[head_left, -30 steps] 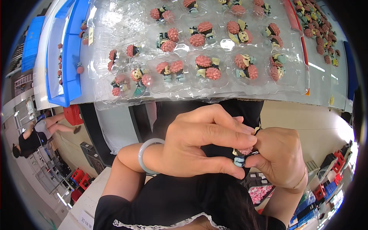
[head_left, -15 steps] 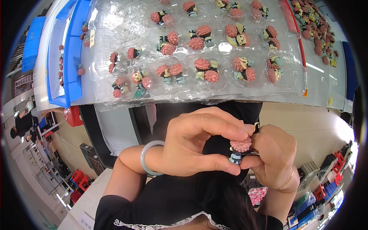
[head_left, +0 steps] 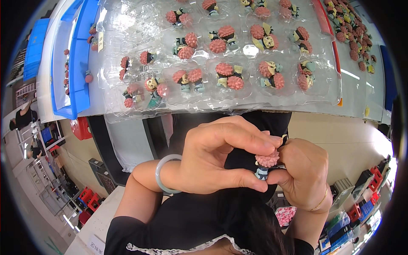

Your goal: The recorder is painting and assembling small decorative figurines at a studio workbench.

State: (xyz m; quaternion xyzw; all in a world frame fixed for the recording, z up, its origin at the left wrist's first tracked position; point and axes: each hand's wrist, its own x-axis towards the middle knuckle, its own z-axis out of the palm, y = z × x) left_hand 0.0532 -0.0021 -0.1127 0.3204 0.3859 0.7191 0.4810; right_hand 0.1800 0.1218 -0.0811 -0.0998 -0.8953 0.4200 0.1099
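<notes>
My left hand (head_left: 212, 159), with a pale bangle at its wrist, pinches a small figurine (head_left: 267, 160) between thumb and fingertips, above my lap. The figurine has bumpy pink hair, a dark middle and light blue-grey lower parts. Close against its right side is my right hand (head_left: 304, 170), curled with thumb and forefinger pressed together. A thin dark sliver shows at that pinch, too small to name. Beyond my hands, a clear plastic blister tray (head_left: 250, 100) on the table holds several similar pink-haired figurines (head_left: 236, 83) in its pockets.
A blue bin (head_left: 80, 91) stands at the table's left, with a few figurines beside it. Many figurines (head_left: 357, 38) lie heaped at the far right. A red strip (head_left: 335, 55) runs along the tray's right side. A red container (head_left: 80, 128) sits below the table edge.
Both hands keep nearly the same pose round the figurine. The figurine has shifted very slightly upward. At far left, a distant person has moved.
</notes>
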